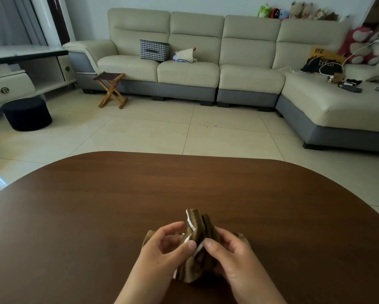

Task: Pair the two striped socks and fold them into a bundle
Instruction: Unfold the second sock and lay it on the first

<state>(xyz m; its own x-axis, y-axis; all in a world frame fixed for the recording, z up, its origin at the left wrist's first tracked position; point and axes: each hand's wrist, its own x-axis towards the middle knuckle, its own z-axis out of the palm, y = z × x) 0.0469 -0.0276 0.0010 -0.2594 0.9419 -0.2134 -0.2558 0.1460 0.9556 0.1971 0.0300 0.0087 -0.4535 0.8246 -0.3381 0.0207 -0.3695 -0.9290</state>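
The two striped socks [199, 233], brown with olive and white bands, are bunched together between both hands just above the near part of the brown wooden table [184, 187]. My left hand [162, 253] pinches the white-edged cuff with thumb and fingers from the left. Gripping the fabric from the right is my right hand [232, 257], thumb pressed beside the left thumb. One folded end sticks up above the fingers; the lower part hangs between the palms, partly hidden.
Beyond the table lies tiled floor, then a long cream and grey corner sofa [195, 69] with a checked box [154, 50] and plush toys [359, 46]. A small folding stool [111, 88] and a dark round pouffe [27, 114] stand at the left.
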